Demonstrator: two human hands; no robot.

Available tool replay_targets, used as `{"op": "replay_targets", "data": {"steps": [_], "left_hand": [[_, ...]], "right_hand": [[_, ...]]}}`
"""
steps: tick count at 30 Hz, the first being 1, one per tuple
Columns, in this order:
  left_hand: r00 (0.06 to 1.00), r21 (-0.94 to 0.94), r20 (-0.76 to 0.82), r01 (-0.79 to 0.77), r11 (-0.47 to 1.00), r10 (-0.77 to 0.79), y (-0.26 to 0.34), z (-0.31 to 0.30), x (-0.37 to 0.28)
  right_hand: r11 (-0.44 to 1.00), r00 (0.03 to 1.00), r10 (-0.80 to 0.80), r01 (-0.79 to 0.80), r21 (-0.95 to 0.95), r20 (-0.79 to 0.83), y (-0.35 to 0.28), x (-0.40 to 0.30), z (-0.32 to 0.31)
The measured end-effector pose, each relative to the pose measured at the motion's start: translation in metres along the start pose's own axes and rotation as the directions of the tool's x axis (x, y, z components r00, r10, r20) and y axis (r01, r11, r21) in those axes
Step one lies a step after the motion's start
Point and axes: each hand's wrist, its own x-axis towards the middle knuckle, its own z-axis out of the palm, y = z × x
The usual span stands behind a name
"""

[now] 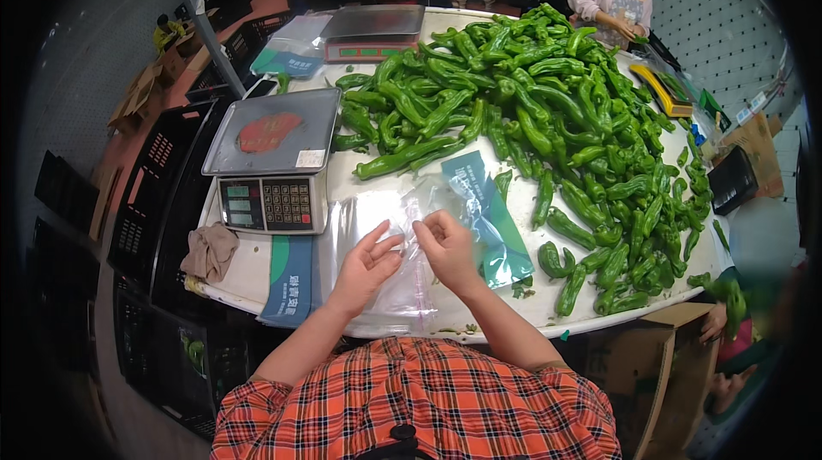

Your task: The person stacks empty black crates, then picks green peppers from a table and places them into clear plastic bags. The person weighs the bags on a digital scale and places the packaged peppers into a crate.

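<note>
My left hand (369,267) is over a stack of clear plastic bags (340,229), its fingers apart. Close beside it, my right hand (444,247) has thumb and forefinger pinched together at the zip edge of a clear plastic bag. This bag has a blue and green printed end (491,222), lying to the right of my right hand. More blue and green bag ends (295,277) lie at the stack's left. A large heap of long green peppers (526,94) spreads beyond my hands and to the right.
A digital weighing scale (273,132) stands at the left, a second scale (372,30) behind it. A crumpled cloth (210,253) lies at the table's left edge. Cardboard box (642,364) at lower right; black crates (160,171) at left. Other people stand around the table's far and right sides.
</note>
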Motion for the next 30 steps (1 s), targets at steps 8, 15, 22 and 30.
{"op": "replay_targets", "data": {"steps": [8, 15, 22, 30], "left_hand": [[0.977, -0.398, -0.185, 0.028, 0.917, -0.110, -0.030, -0.020, 0.016], [0.989, 0.326, -0.131, 0.106, 0.939, -0.067, -0.022, -0.032, 0.007], [0.961, 0.343, -0.273, 0.129, 0.931, -0.033, -0.017, -0.079, -0.011], [0.648, 0.922, 0.138, -0.361, 0.143, 0.749, 0.029, -0.029, -0.025]], "right_hand": [[0.975, 0.957, -0.165, 0.194, -0.103, 0.238, -0.003, -0.007, 0.015], [0.998, 0.978, -0.033, 0.043, -0.042, 0.204, 0.035, -0.019, 0.002], [0.999, 0.999, -0.044, 0.044, 0.004, 0.013, 0.029, -0.006, -0.005], [0.737, 0.857, -0.492, 0.504, -0.451, 0.154, 0.034, -0.004, 0.011]]}}
